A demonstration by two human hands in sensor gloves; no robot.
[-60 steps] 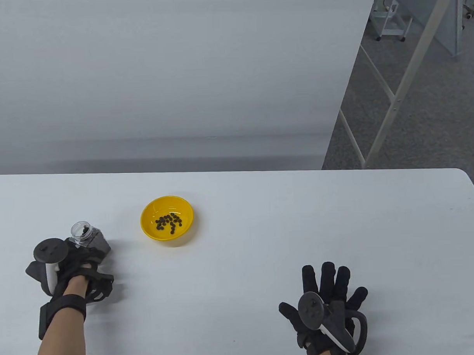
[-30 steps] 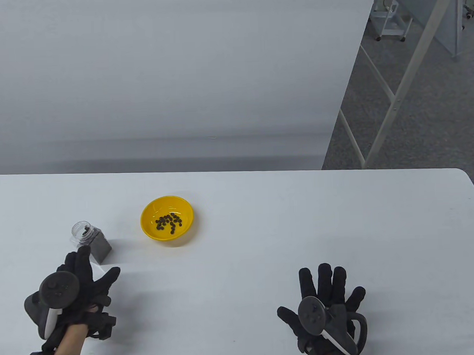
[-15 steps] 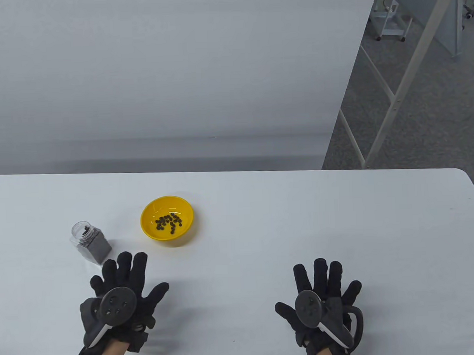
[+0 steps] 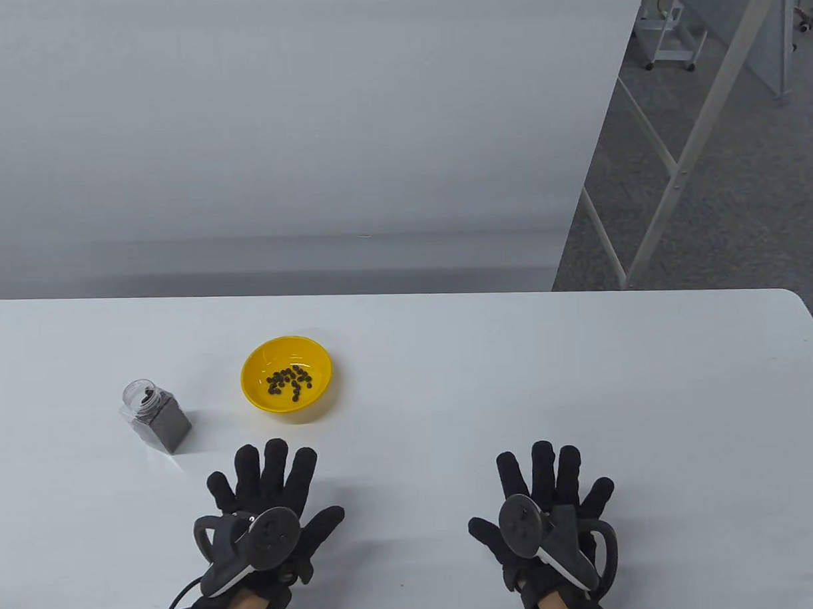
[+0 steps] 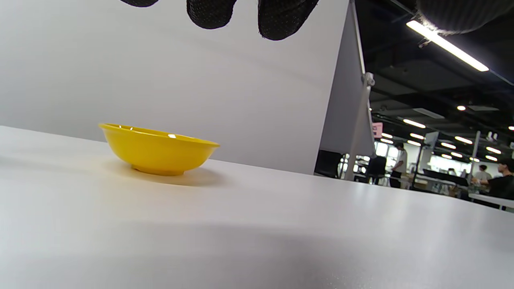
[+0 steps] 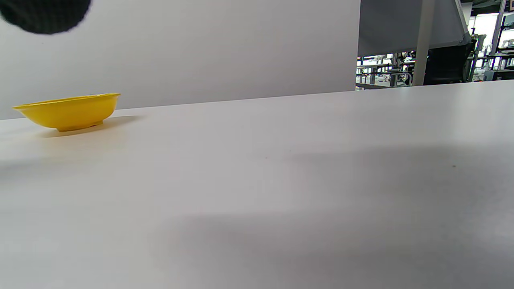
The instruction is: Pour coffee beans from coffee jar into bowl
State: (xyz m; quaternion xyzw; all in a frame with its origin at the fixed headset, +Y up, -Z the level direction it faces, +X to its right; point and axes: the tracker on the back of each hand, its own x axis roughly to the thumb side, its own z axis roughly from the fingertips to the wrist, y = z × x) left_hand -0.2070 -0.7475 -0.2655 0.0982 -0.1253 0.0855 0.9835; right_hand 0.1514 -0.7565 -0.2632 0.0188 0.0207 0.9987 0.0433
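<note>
Table (image 4: 582,378) white, seen from above. Left hand (image 4: 270,516) lies palm down near the front edge, fingers spread wide and holding nothing; right hand (image 4: 547,513) the same, well apart to the right, fingers fanned and empty. Jar (image 4: 156,416) stands upright on the table, left of the bowl (image 4: 287,372) and apart from it, lid off, mouth open; a few beans show at the neck, body dark below. Bowl is yellow and shallow, with a small cluster of beans (image 4: 289,380) on its floor. Left wrist view shows the bowl from the side, close ahead, fingertips (image 5: 281,16) hanging in from the top; right wrist view has it far left, one fingertip at the corner. Judgement: the pour looks done, the jar set down. Handling, if lifted again: clear, hard, square-sided jar, likely light and a bit slick (glass or plastic, cannot tell), so wrap the flat sides at mid-body, below the neck, mouth kept free. Bowl looks light, could skid if knocked.
</note>
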